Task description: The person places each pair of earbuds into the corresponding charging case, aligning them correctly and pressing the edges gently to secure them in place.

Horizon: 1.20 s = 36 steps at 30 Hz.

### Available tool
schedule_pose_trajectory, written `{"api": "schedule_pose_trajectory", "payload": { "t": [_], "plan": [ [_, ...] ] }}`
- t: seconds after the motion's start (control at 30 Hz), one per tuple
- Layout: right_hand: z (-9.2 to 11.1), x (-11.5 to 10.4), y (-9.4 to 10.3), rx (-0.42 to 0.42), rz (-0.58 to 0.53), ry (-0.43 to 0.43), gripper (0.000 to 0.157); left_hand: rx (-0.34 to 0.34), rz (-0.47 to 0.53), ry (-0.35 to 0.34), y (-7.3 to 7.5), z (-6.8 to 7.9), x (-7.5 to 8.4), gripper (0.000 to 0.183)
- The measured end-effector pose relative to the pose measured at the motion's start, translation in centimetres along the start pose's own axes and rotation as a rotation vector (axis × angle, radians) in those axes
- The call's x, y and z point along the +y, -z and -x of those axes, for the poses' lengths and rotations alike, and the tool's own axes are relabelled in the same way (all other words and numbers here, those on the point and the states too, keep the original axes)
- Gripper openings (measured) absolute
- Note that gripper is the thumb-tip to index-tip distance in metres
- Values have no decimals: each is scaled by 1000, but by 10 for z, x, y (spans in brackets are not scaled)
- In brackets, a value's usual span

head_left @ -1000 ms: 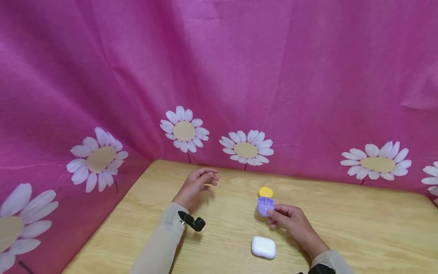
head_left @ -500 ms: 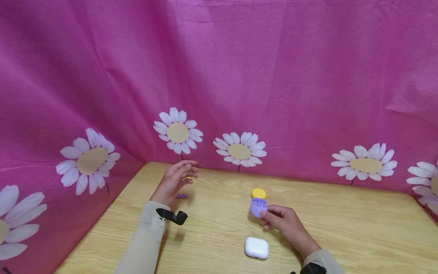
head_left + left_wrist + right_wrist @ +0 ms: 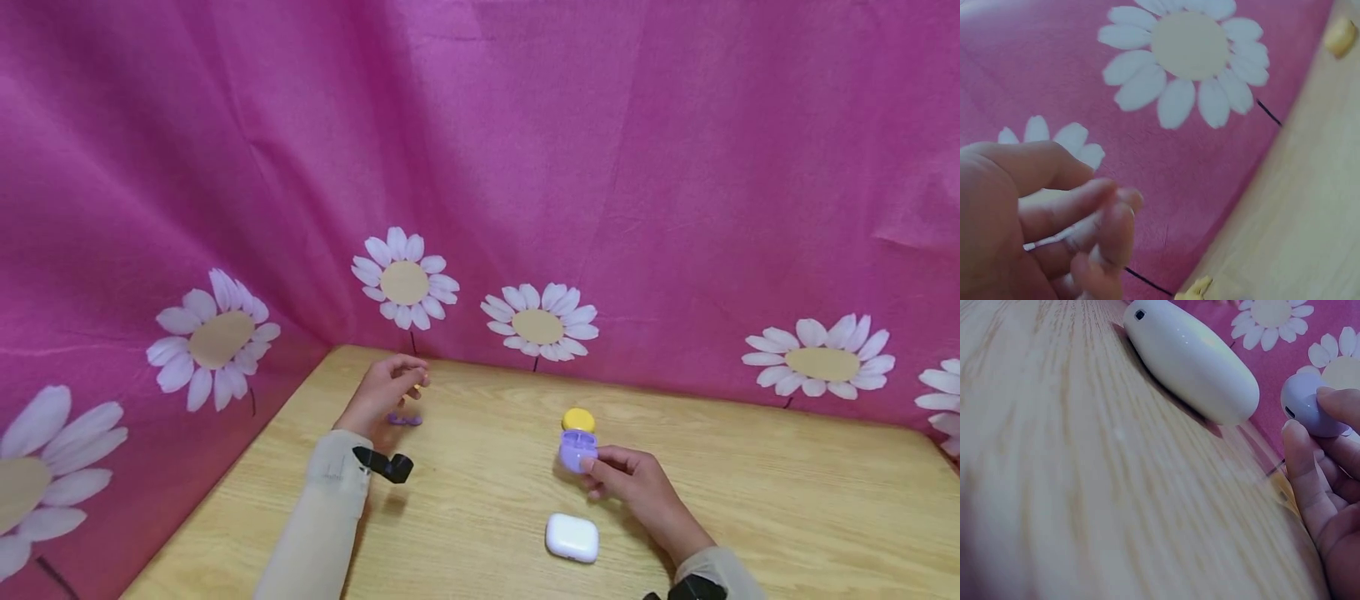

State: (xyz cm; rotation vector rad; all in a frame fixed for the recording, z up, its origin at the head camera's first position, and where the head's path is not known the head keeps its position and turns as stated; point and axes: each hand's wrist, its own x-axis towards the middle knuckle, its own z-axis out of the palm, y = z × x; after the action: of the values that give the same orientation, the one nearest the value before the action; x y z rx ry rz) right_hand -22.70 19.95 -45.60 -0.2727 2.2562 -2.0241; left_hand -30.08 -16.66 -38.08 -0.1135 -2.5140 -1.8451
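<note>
Counting from the left, two hands are seen. The left hand [image 3: 384, 392] is held over the table's far left part, its fingers loosely bent with nothing gripped. One yellow piece [image 3: 417, 387] is partly covered by its fingertips, and just below them lie purple buds [image 3: 405, 419], apparently two, though too small to be counted surely. Farther right, one yellow disc [image 3: 578, 419] is seen directly behind one purple case [image 3: 573, 457], and one white case [image 3: 572, 537] lies nearer the viewer, apart from both. The purple case is pinched between the thumb and fingers of the right hand [image 3: 641, 492].

By the left wrist view, the yellow piece is shown clear of the fingers. Two hollows in the purple case's top are shown by the head view alone; by the right wrist view a small dark port is revealed on it, and another on the white case's end.

The table [image 3: 480, 517] is pale, grained wood. It is backed by a magenta cloth [image 3: 675, 167], on which six white daisies [image 3: 538, 327] are printed, the outermost two being cut by the picture's edges.
</note>
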Motion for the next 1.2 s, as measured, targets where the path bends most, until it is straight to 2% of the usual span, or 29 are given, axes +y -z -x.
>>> {"api": "schedule_pose_trajectory", "payload": {
  "t": [0.1, 0.17, 0.33, 0.47, 0.53, 0.7, 0.87, 1.2],
  "plan": [
    [-1, 1, 0, 15, -21, -6, 37, -18, -90, 49, -3, 0, -1, 22],
    [-1, 3, 0, 23, -34, -7, 35, -26, -169, 58, -5, 1, -2, 21],
    [-1, 3, -1, 28, -42, -1, 35, -21, -445, -37, -8, 3, -2, 20],
    [-2, 1, -1, 24, -37, -1, 36, 11, -642, -17, -9, 6, -4, 22],
    [-2, 1, -2, 25, -33, 0, 37, 22, -705, 14, -9, 6, -6, 24],
    [-4, 2, -3, 26, -37, 11, 36, 34, -785, 55, -10, 7, -9, 24],
    [-4, 2, -3, 30, -35, 11, 35, 25, -803, 74, -10, 7, -10, 27],
    [-3, 3, 1, 16, -18, 5, 36, -11, -827, 57, -14, 7, -7, 25]
  ]
}}
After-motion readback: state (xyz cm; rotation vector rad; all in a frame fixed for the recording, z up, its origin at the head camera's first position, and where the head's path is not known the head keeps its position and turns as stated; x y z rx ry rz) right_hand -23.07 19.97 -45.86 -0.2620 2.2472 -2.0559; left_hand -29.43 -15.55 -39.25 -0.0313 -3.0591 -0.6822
